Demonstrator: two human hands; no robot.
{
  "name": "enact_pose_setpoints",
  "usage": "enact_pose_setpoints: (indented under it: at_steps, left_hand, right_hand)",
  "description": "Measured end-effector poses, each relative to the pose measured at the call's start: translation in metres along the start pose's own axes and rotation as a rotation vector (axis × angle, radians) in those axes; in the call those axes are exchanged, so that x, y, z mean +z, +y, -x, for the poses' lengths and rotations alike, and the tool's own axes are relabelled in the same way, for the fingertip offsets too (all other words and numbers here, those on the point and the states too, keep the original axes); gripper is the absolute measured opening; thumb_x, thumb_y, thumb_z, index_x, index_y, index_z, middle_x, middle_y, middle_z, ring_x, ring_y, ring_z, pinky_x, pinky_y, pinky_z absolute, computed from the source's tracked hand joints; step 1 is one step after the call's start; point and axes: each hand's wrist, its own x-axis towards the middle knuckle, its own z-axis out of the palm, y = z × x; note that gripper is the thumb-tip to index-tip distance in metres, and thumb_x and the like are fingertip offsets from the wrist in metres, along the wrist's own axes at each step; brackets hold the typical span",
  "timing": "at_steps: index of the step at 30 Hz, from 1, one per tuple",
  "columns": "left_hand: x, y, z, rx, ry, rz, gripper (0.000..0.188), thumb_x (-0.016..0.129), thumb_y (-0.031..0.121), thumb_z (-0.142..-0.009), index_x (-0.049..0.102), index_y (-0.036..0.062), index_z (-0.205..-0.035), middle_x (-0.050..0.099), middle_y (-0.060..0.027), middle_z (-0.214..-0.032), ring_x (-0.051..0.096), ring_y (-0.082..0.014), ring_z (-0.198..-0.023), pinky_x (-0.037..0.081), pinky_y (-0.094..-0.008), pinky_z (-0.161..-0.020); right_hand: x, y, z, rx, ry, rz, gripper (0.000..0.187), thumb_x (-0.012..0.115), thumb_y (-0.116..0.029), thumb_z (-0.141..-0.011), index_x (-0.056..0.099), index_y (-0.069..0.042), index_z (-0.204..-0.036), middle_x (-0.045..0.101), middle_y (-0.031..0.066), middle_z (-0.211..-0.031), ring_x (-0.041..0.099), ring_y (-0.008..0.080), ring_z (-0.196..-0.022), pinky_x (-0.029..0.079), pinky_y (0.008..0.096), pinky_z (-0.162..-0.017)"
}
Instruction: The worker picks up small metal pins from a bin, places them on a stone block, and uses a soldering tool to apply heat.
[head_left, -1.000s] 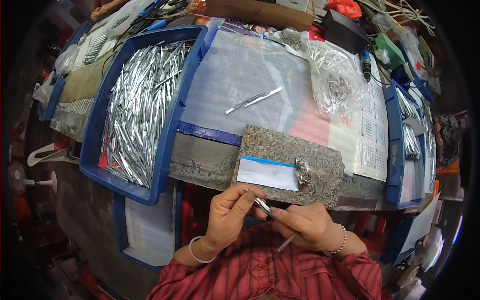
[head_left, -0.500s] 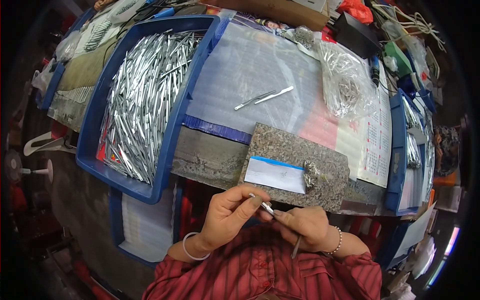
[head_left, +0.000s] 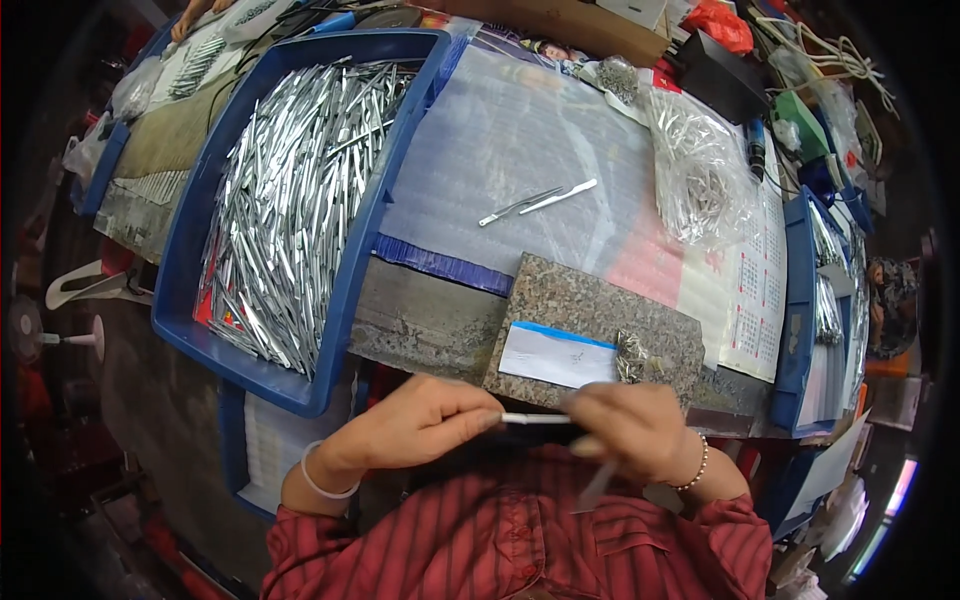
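My left hand (head_left: 432, 420) is closed, pinching one end of a slim silvery metal piece (head_left: 535, 419) held level in front of my chest. At the piece's other end is my right hand (head_left: 640, 425), smeared by motion. A thin metal tool (head_left: 597, 487) pokes out below the right palm, also blurred, so its kind does not show. Just beyond the hands lies a speckled stone slab (head_left: 560, 290). On it rest a white paper pad with a blue edge (head_left: 560, 355) and a small heap of tiny metal parts (head_left: 632, 357).
To the left a deep blue tray (head_left: 335, 340) holds a heap of slim metal pieces (head_left: 290, 210). Two similar pieces (head_left: 537, 202) lie on the plastic-covered tabletop (head_left: 500, 130). A clear bag of metal parts (head_left: 703, 175) and another blue tray (head_left: 798, 330) stand right.
My hands have drawn apart, the left moving left and the right moving right. The silvery piece between them has turned from slanted to level. Far left, another person's hand shows more.
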Motion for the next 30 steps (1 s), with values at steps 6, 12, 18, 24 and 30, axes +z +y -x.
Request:
enact_pose_setpoints:
  at_steps: [6, 12, 18, 24, 30]
  left_hand:
    - [-0.018, -0.012, -0.008, -0.136, 0.23, -0.108, 0.02, 0.058, 0.015, -0.091, 0.066, -0.0024, -0.095, 0.061, -0.0109, -0.068, 0.056, -0.0132, -0.06, 0.044, -0.0294, -0.057]
    - [-0.021, -0.019, -0.01, -0.145, 0.224, -0.071, 0.019, 0.058, 0.015, -0.091, 0.067, -0.0022, -0.092, 0.059, -0.0124, -0.065, 0.056, -0.0143, -0.057, 0.044, -0.0305, -0.055]
    - [-0.023, -0.02, -0.012, -0.155, 0.229, -0.117, 0.018, 0.058, 0.014, -0.09, 0.067, -0.0017, -0.09, 0.059, -0.0155, -0.065, 0.059, -0.0183, -0.056, 0.044, -0.0322, -0.054]
    - [-0.013, -0.002, -0.002, 0.075, 0.295, -0.231, 0.016, 0.062, 0.01, -0.09, 0.064, -0.0005, -0.102, 0.064, -0.015, -0.074, 0.063, -0.0247, -0.058, 0.049, -0.0336, -0.054]
    - [0.015, 0.007, -0.026, 0.435, 0.436, -0.656, 0.02, 0.067, 0.003, -0.08, 0.063, 0.003, -0.1, 0.061, -0.0084, -0.082, 0.06, -0.0252, -0.072, 0.044, -0.0369, -0.065]
  right_hand:
    - [-0.007, 0.0, -0.012, 0.307, 0.146, -0.061, 0.064, 0.026, -0.051, -0.101, 0.067, -0.001, -0.098, 0.071, 0.0174, -0.101, 0.064, 0.0234, -0.059, 0.048, 0.0296, -0.053]
    - [0.005, -0.024, -0.022, -0.01, 0.736, 0.187, 0.025, 0.055, -0.026, -0.097, 0.063, -0.003, -0.098, 0.066, 0.0065, -0.079, 0.066, 0.0186, -0.062, 0.048, 0.031, -0.051]
    - [0.019, 0.011, -0.035, 0.385, 0.006, -0.253, 0.045, 0.045, -0.041, -0.1, 0.063, -0.001, -0.108, 0.069, 0.0143, -0.091, 0.067, 0.0296, -0.069, 0.053, 0.0343, -0.06]
    - [-0.006, -0.01, 0.002, 0.509, 0.355, -0.332, 0.065, 0.034, -0.054, -0.1, 0.064, 0.002, -0.107, 0.071, 0.017, -0.094, 0.065, 0.0211, -0.057, 0.053, 0.0309, -0.054]
    - [-0.018, -0.02, 0.022, 0.358, 0.571, -0.183, 0.055, 0.029, -0.046, -0.103, 0.063, -0.002, -0.098, 0.07, 0.0241, -0.088, 0.068, 0.0265, -0.059, 0.057, 0.0371, -0.053]
